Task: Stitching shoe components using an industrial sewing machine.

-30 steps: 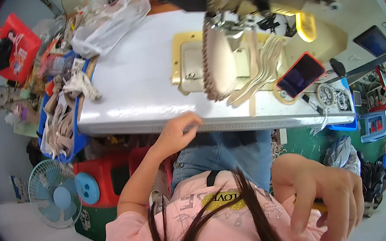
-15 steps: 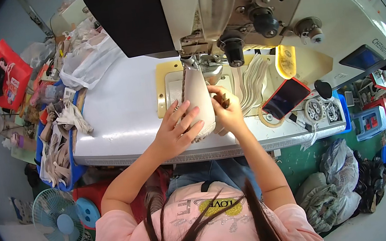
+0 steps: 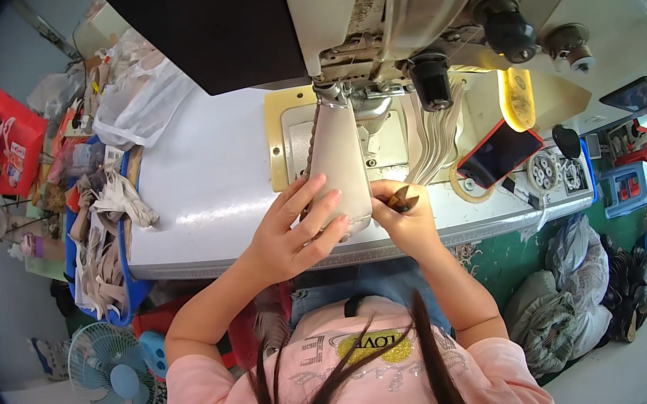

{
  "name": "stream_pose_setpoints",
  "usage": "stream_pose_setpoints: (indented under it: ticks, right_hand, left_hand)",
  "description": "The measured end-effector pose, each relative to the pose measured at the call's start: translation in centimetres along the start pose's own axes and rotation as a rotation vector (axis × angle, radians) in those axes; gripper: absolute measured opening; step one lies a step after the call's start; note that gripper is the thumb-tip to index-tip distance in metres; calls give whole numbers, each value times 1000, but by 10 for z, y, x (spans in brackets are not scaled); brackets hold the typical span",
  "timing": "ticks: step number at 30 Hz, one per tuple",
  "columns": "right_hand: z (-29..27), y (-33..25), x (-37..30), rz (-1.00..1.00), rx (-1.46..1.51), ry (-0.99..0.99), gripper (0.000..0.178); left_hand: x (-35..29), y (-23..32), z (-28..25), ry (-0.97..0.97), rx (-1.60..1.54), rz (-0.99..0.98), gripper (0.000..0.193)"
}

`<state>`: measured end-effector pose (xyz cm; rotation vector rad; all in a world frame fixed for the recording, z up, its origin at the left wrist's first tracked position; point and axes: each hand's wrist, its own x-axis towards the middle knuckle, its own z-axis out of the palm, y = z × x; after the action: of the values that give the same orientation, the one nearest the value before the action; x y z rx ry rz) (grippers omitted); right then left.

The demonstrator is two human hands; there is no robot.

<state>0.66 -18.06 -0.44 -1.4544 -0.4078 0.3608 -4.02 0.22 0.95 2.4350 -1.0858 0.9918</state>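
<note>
A pale beige, tapered leather-like piece, which looks like a shoe upper, stands with its narrow end under the presser foot of a sewing machine. A dark, notched-looking edge runs down its left side. My left hand lies over the wide near end, fingers spread across it and thumb hidden. My right hand is closed at the lower right edge, fingertips against the piece. Tucked in that same hand is a small dark and brassy tool, apparently thread snips, partly covered by the fingers.
The machine head overhangs the white table. Right of my hands lie pale strips, a red-edged phone and bobbins. A blue bin of scraps stands left, near a fan. Bagged goods lie on the floor.
The view has shifted closer to the machine, which now looks larger. My left fingers have moved slightly apart from my right hand. The piece remains under the foot.
</note>
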Motion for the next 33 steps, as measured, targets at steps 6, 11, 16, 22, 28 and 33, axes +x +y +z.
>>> stream_pose_setpoints:
  ticks: [6,11,16,22,28,33]
  right_hand:
    - [-10,0,-2,-20,-84,-66,12]
    - [-10,2,8,-67,-116,-29,11]
    - [-11,-3,19,-47,-160,-51,8]
    - [-16,7,24,-42,-161,-49,7]
    - [-62,37,51,-58,-432,339,19]
    - [-74,65,48,-1,-811,334,15]
  left_hand:
    - [2,-1,4,4,15,26,28]
    - [7,-10,7,31,13,3,27]
    - [11,-23,10,50,-17,-15,36]
    - [-15,-18,48,526,-370,-388,60]
    - [-67,2,129,-102,-866,-968,58]
    - [-2,6,96,-24,-1367,-1123,16]
